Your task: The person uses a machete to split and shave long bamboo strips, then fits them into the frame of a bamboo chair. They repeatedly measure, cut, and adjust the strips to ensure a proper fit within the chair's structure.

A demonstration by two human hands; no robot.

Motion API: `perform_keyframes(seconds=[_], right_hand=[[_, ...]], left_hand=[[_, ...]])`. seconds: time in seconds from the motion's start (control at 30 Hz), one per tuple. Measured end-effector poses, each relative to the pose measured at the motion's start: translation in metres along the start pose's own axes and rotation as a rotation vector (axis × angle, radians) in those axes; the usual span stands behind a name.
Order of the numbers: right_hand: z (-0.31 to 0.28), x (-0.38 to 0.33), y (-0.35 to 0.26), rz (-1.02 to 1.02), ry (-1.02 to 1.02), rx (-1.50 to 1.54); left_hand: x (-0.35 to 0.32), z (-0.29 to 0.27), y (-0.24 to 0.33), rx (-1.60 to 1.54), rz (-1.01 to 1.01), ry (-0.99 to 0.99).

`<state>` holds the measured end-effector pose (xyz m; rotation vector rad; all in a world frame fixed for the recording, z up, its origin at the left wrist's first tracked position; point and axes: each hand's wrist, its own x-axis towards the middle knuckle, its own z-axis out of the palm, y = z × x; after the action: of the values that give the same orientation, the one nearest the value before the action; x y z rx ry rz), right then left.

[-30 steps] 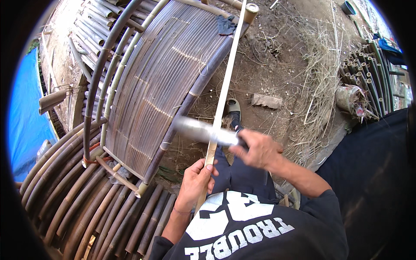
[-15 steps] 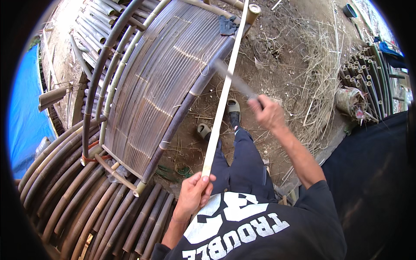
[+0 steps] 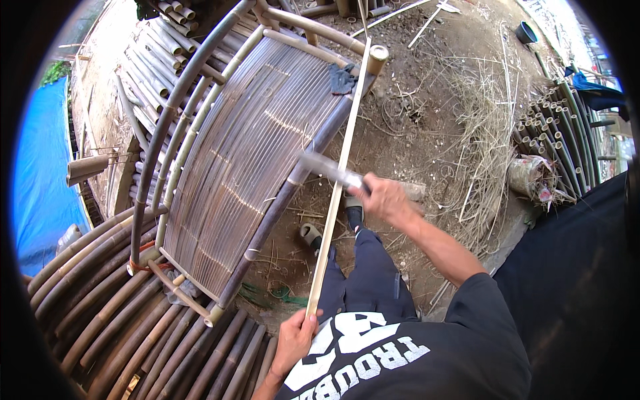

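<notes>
A long, pale bamboo strip (image 3: pixel 351 127) runs from my lap away toward the far end of a bamboo bench. Its near end is gripped by my left hand (image 3: pixel 295 341), with the thumb along the strip. My right hand (image 3: pixel 390 200) is closed around the handle of a knife (image 3: pixel 323 168). The blurred blade points left and crosses the strip around its middle; whether it touches the strip I cannot tell. To the left stands the bench with its slatted seat (image 3: pixel 233 147), and the blade tip is over its dark front rail.
A dark cloth (image 3: pixel 343 79) lies on the bench's far corner. Curved bamboo poles (image 3: pixel 127 320) are stacked at the near left. At right are dry shavings (image 3: pixel 483 127), a sack (image 3: pixel 530 175) and a bundle of bamboo poles (image 3: pixel 563 143). A bucket (image 3: pixel 526 32) stands farther off.
My right hand has moved left and nearer with the knife. The strip has turned slightly in my left hand. The whole view has shifted a little.
</notes>
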<state>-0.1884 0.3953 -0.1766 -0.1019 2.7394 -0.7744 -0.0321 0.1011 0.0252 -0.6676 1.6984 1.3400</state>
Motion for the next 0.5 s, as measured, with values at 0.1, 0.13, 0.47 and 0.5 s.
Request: perform_keyframes(seconds=[0.1,0.13,0.47,0.5], right_hand=[[-0.023,0.051,0.059,0.380,0.081,0.169],[-0.033,0.059,0.069,0.524,0.214,0.491],[-0.014,-0.006,-0.095,0.482,0.290,1.423],[-0.007,-0.004,-0.115,0.497,0.306,1.429]], left_hand=[[-0.018,-0.004,-0.008,0.105,0.049,0.127],[-0.023,-0.007,-0.010,0.155,0.061,0.176],[0.030,-0.025,0.039,0.648,0.628,0.450],[0.038,-0.029,0.045,0.657,0.639,0.433]])
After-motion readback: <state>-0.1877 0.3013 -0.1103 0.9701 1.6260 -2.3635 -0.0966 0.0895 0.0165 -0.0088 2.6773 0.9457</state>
